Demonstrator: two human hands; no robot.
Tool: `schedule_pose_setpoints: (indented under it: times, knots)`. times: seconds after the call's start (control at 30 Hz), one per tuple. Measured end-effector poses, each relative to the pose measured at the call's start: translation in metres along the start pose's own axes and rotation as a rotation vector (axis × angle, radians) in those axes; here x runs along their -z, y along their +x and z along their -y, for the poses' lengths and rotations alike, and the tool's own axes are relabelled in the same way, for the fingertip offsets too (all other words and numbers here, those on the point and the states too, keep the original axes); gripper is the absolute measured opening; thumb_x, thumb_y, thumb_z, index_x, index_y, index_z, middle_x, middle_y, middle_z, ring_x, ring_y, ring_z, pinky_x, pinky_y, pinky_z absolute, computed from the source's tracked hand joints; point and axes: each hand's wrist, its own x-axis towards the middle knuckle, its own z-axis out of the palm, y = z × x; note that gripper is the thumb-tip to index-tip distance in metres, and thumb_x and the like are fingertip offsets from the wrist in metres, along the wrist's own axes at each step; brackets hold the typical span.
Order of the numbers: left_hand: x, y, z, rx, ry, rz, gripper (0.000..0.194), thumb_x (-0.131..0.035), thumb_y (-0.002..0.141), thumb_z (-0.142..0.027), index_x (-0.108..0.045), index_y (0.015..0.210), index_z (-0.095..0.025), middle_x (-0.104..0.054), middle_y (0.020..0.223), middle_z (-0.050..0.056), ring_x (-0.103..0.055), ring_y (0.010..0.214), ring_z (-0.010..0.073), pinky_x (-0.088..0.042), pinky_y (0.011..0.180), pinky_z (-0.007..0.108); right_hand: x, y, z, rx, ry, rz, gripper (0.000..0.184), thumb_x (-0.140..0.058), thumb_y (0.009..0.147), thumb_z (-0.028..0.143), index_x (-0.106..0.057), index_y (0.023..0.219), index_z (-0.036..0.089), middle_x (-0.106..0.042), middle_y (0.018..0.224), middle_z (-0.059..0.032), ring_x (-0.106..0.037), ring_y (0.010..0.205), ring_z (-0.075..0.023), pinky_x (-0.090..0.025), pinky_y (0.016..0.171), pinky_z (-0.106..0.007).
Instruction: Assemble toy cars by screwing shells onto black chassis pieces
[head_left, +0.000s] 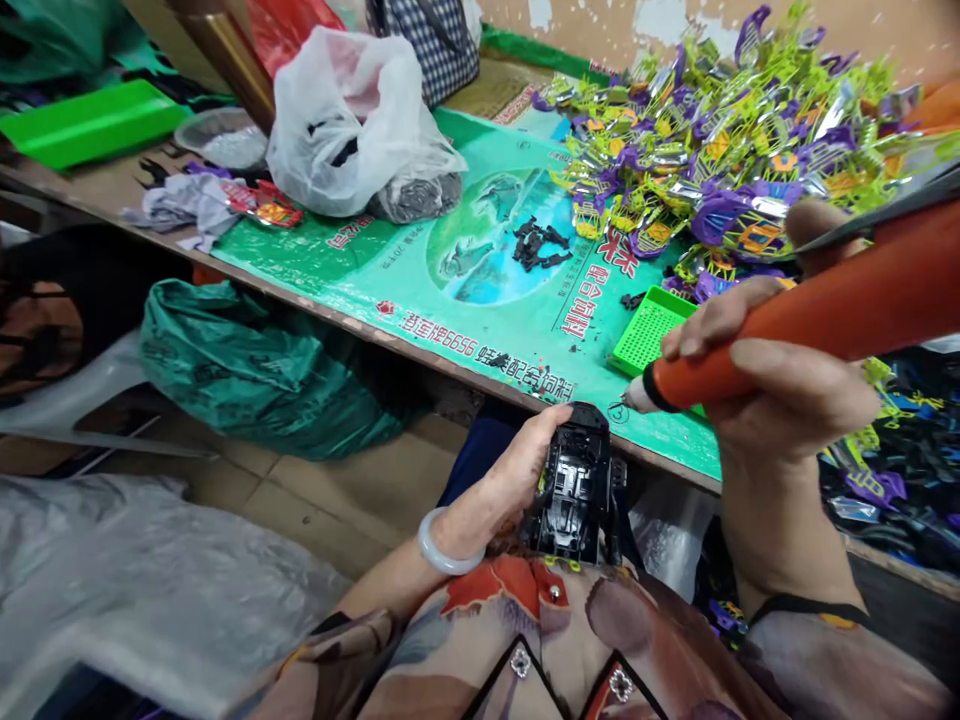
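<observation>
My left hand (517,470) is closed round the side of a black plastic toy car (576,485), held at my lap with its underside facing up. Its fingers are mostly hidden behind the car; the thumb lies near the top end. Raised at the right, my right hand (787,385) grips an orange electric screwdriver (817,310). The driver's pale tip (636,394) points left, apart from the car. Just beyond the tip sits a small green perforated tray (651,330) on the table edge, partly covered by my right hand.
Yellow-green and purple plastic parts (720,150) are heaped at the back right. Small black pieces (538,243) lie on the green table sheet (480,310). A white plastic bag (352,120) stands farther back. Dark parts (907,430) fill the right side. A green sack (255,370) is below the table.
</observation>
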Motion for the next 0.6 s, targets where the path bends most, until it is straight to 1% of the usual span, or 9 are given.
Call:
schedule_pose_setpoints:
  times: [0.07, 0.1, 0.2, 0.27, 0.37, 0.5, 0.6]
  knots:
    - [0.000, -0.002, 0.002, -0.058, 0.004, -0.036, 0.031, -0.067, 0.072, -0.045, -0.064, 0.077, -0.014, -0.063, 0.063, 0.000, -0.056, 0.055, 0.0114, -0.043, 0.056, 0.022, -0.003, -0.009, -0.004, 0.007, 0.101, 0.084, 0.024, -0.079, 0.056, 0.018, -0.069, 0.075, 0.029, -0.063, 0.063, 0.0040, -0.058, 0.051, -0.0159, -0.051, 0.049, -0.032]
    - [0.000, -0.003, 0.002, -0.083, 0.008, -0.045, 0.031, -0.068, 0.071, -0.044, -0.064, 0.077, -0.014, -0.062, 0.064, 0.000, -0.055, 0.056, 0.0109, -0.043, 0.057, 0.022, -0.004, -0.011, -0.007, 0.005, 0.130, 0.106, 0.030, -0.081, 0.057, 0.018, -0.070, 0.081, 0.032, -0.064, 0.064, 0.0047, -0.058, 0.051, -0.0160, -0.051, 0.049, -0.032]
    - [0.003, -0.002, 0.003, -0.140, 0.036, -0.063, 0.031, -0.069, 0.070, -0.044, -0.063, 0.077, -0.014, -0.058, 0.064, -0.002, -0.052, 0.057, 0.0101, -0.041, 0.058, 0.022, -0.006, -0.014, -0.016, -0.028, 0.120, 0.099, 0.041, -0.085, 0.058, 0.026, -0.069, 0.094, 0.036, -0.064, 0.065, 0.0054, -0.058, 0.052, -0.0160, -0.053, 0.051, -0.033]
    - [0.006, 0.000, 0.003, -0.155, 0.066, -0.068, 0.032, -0.069, 0.070, -0.045, -0.063, 0.077, -0.015, -0.058, 0.065, -0.002, -0.052, 0.058, 0.0102, -0.040, 0.058, 0.023, -0.007, -0.015, -0.019, -0.006, 0.100, 0.094, 0.041, -0.085, 0.060, 0.029, -0.068, 0.097, 0.036, -0.063, 0.065, 0.0053, -0.058, 0.053, -0.0160, -0.053, 0.052, -0.033]
    - [0.009, 0.003, 0.003, -0.156, 0.097, -0.076, 0.031, -0.067, 0.071, -0.046, -0.062, 0.077, -0.015, -0.057, 0.065, -0.002, -0.051, 0.059, 0.0103, -0.039, 0.058, 0.023, -0.008, -0.015, -0.021, 0.020, 0.072, 0.100, 0.036, -0.084, 0.062, 0.031, -0.068, 0.095, 0.034, -0.062, 0.065, 0.0050, -0.058, 0.053, -0.0153, -0.053, 0.052, -0.033]
    - [0.006, 0.002, 0.002, -0.176, 0.102, -0.121, 0.031, -0.067, 0.069, -0.045, -0.060, 0.073, -0.015, -0.057, 0.064, -0.003, -0.050, 0.058, 0.0097, -0.039, 0.059, 0.023, -0.009, -0.014, -0.021, 0.004, 0.040, 0.092, 0.036, -0.084, 0.062, 0.038, -0.068, 0.094, 0.034, -0.059, 0.063, 0.0049, -0.056, 0.051, -0.0147, -0.052, 0.050, -0.034]
    - [0.003, 0.000, 0.001, -0.131, 0.085, -0.110, 0.032, -0.065, 0.070, -0.046, -0.059, 0.071, -0.015, -0.056, 0.062, -0.003, -0.048, 0.053, 0.0094, -0.038, 0.055, 0.024, -0.007, -0.014, -0.023, 0.008, 0.017, 0.100, 0.037, -0.083, 0.064, 0.042, -0.067, 0.096, 0.035, -0.057, 0.063, 0.0045, -0.055, 0.052, -0.0150, -0.052, 0.051, -0.035]
